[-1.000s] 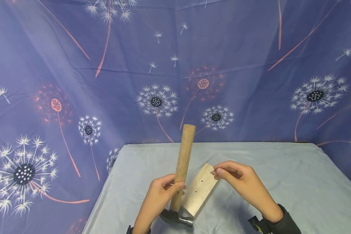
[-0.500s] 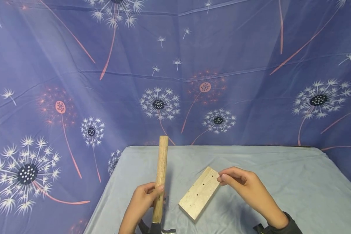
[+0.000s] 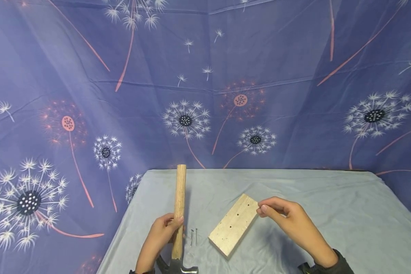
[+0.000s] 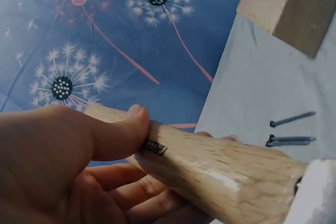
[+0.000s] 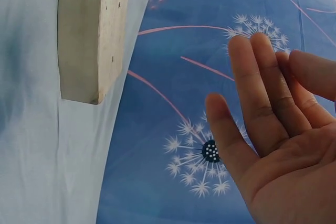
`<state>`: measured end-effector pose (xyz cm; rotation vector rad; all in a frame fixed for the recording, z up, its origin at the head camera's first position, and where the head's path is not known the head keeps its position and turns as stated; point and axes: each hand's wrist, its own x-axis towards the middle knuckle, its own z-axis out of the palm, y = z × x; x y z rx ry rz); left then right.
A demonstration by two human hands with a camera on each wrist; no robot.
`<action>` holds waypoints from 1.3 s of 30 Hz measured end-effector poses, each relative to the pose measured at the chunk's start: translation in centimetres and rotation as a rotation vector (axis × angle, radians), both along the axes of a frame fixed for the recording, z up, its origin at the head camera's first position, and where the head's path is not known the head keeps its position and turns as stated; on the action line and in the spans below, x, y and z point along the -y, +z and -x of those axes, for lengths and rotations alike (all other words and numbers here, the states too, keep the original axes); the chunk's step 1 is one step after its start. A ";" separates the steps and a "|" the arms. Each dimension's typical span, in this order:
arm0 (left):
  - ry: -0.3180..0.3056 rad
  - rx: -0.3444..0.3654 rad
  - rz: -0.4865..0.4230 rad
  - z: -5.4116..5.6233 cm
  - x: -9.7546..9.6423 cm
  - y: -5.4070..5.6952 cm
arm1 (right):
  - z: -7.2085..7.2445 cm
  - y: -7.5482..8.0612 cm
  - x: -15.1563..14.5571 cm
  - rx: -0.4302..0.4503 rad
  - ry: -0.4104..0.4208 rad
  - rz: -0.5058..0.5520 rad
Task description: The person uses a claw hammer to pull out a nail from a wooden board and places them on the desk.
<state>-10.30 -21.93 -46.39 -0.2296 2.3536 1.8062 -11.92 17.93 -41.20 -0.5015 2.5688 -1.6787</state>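
Note:
My left hand [image 3: 160, 236] grips the wooden handle of a claw hammer [image 3: 180, 190]. The handle points up and away, and the dark metal head [image 3: 174, 266] is low, at the bottom edge of the head view. A pale wooden block [image 3: 233, 225] with a row of small dark holes lies to the right on the table. My right hand [image 3: 287, 219] is just beside the block's far right corner, with thumb and fingertips close together. In the right wrist view its fingers [image 5: 247, 85] are loosely bent and nothing shows between them.
A few nails [image 4: 292, 119] lie on the cloth between hammer and block; the head view shows two nail shapes. Pale cloth covers the table [image 3: 346, 213]. Behind it hangs a blue curtain [image 3: 294, 95] with dandelion prints.
The hammer has moved left and down in my left hand, away from the block, uncovering the nails. My right hand has shifted slightly right, off the block's corner.

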 end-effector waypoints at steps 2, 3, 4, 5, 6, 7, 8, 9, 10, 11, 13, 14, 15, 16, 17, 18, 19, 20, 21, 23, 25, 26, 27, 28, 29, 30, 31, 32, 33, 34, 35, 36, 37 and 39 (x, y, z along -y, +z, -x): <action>-0.008 -0.003 0.004 0.4 0.2 -0.1 | 0.0 -0.1 0.0 0.002 -0.016 -0.009; -0.016 -0.002 0.011 0.5 0.2 -0.2 | 0.0 -0.1 0.0 0.004 -0.022 -0.014; -0.023 0.002 0.022 0.7 0.3 -0.3 | 0.0 -0.2 -0.1 0.006 -0.026 -0.020; -0.032 0.006 0.036 0.8 0.4 -0.4 | 0.0 -0.2 -0.1 0.015 -0.030 -0.022; -0.041 0.011 0.054 1.0 0.5 -0.5 | -0.1 -0.3 -0.2 0.018 -0.032 -0.025; -0.045 0.018 0.065 1.0 0.5 -0.6 | -0.1 -0.3 -0.2 0.021 -0.035 -0.028; -0.045 0.024 0.082 1.1 0.6 -0.7 | -0.1 -0.4 -0.2 0.021 -0.037 -0.035; -0.046 0.032 0.100 1.1 0.7 -0.7 | -0.1 -0.4 -0.3 0.016 -0.036 -0.044; -0.043 0.041 0.111 1.0 0.9 -0.7 | -0.2 -0.5 -0.4 0.012 -0.040 -0.052; -0.042 0.051 0.121 1.0 1.0 -0.7 | -0.2 -0.5 -0.4 0.007 -0.045 -0.060; -0.044 0.051 0.153 0.9 1.1 -0.7 | -0.3 -0.6 -0.7 -0.006 -0.056 -0.079; -0.054 0.055 0.173 0.9 1.2 -0.6 | -0.4 -0.7 -0.8 -0.008 -0.063 -0.086; -0.064 0.056 0.192 0.8 1.2 -0.6 | -0.4 -0.7 -1.0 -0.007 -0.071 -0.090; -0.069 0.052 0.211 0.8 1.2 -0.6 | -0.5 -0.8 -1.1 0.000 -0.074 -0.089; -0.080 0.052 0.237 0.7 1.2 -0.7 | -0.5 -0.8 -1.2 0.009 -0.075 -0.085; -0.088 0.050 0.258 0.7 1.2 -0.8 | -0.5 -0.9 -1.2 0.020 -0.075 -0.079; -0.097 0.052 0.277 0.6 1.2 -0.9 | -0.6 -0.9 -1.3 0.031 -0.073 -0.075; -0.103 0.058 0.291 0.5 1.2 -1.1 | -0.6 -0.9 -1.3 0.038 -0.072 -0.075; -0.100 0.055 0.310 0.4 1.2 -1.4 | -0.6 -1.0 -1.3 0.047 -0.071 -0.074; -0.096 0.051 0.346 0.2 1.1 -2.0 | -0.7 -1.0 -1.3 0.057 -0.072 -0.074; -0.085 0.032 0.382 0.1 1.0 -2.6 | -0.8 -1.1 -1.4 0.060 -0.076 -0.080; -0.073 0.023 0.396 0.0 0.9 -2.9 | -0.8 -1.1 -1.4 0.058 -0.079 -0.080; -0.069 0.015 0.409 -0.1 0.9 -3.1 | -0.9 -1.1 -1.4 0.057 -0.080 -0.079; -0.062 0.006 0.421 -0.1 0.9 -3.2 | -0.9 -1.1 -1.4 0.055 -0.082 -0.078; -0.055 -0.009 0.430 -0.2 0.9 -3.3 | -0.9 -1.1 -1.5 0.051 -0.085 -0.079; -0.047 -0.023 0.442 -0.3 0.8 -3.4 | -0.9 -1.1 -1.5 0.048 -0.087 -0.078; -0.036 -0.036 0.457 -0.3 0.7 -3.4 | -0.9 -1.1 -1.5 0.044 -0.089 -0.078; -0.019 -0.041 0.480 -0.4 0.5 -3.3 | -0.9 -1.2 -1.4 0.042 -0.091 -0.077; -0.002 -0.045 0.510 -0.5 0.3 -3.3 | -0.9 -1.2 -1.5 0.045 -0.094 -0.078; 0.016 -0.053 0.540 -0.6 0.1 -3.3 | -1.0 -1.3 -1.5 0.047 -0.094 -0.079; 0.034 -0.058 0.567 -0.7 -0.1 -3.2 | -1.0 -1.4 -1.5 0.048 -0.095 -0.079; 0.051 -0.060 0.596 -0.8 -0.3 -3.2 | -1.0 -1.4 -1.5 0.049 -0.095 -0.079; 0.066 -0.059 0.625 -0.9 -0.5 -3.2 | -1.0 -1.5 -1.5 0.052 -0.095 -0.079; 0.077 -0.064 0.675 -0.9 -0.7 -3.1 | -1.0 -1.6 -1.6 0.060 -0.090 -0.074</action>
